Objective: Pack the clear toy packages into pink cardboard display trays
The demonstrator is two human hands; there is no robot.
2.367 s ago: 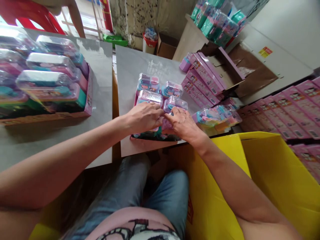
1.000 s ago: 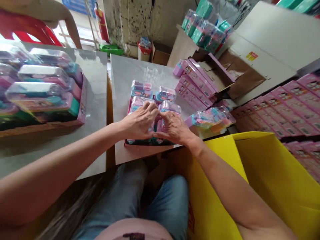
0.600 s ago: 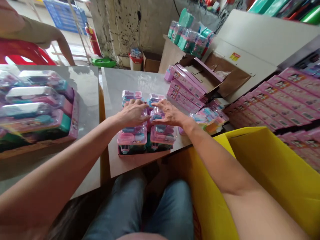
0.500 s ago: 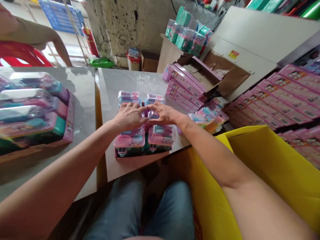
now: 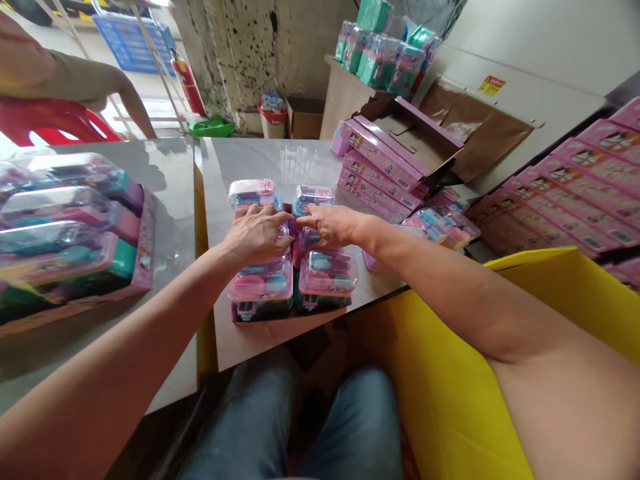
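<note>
On the table in front of me, a shallow pink display box [image 5: 320,311] holds several plastic cases in two columns, each with a clear lid and small pink and blue pieces inside. My left hand [image 5: 260,232] curves over the middle case of the left column, fingers bent and thumb near the gap. Opposite it, my right hand [image 5: 330,227] grips the middle case of the right column from above. Both middle cases are mostly hidden under the hands. Nearest me are a left front case [image 5: 263,283] and a right front case [image 5: 327,273]; two more show beyond my fingers.
A filled display box [image 5: 145,247] stands on the left table. At right are pink cartons [image 5: 375,183], a pile of packed pieces [image 5: 443,223], a yellow bin [image 5: 440,373] and stacked pink boxes [image 5: 565,187]. A person's arm [image 5: 135,100] shows beyond a red chair.
The view has shifted slightly. The far left case now sits a little left and stands out more from its neighbour. Both hands stay over the middle cases, their fingers slightly shifted.
</note>
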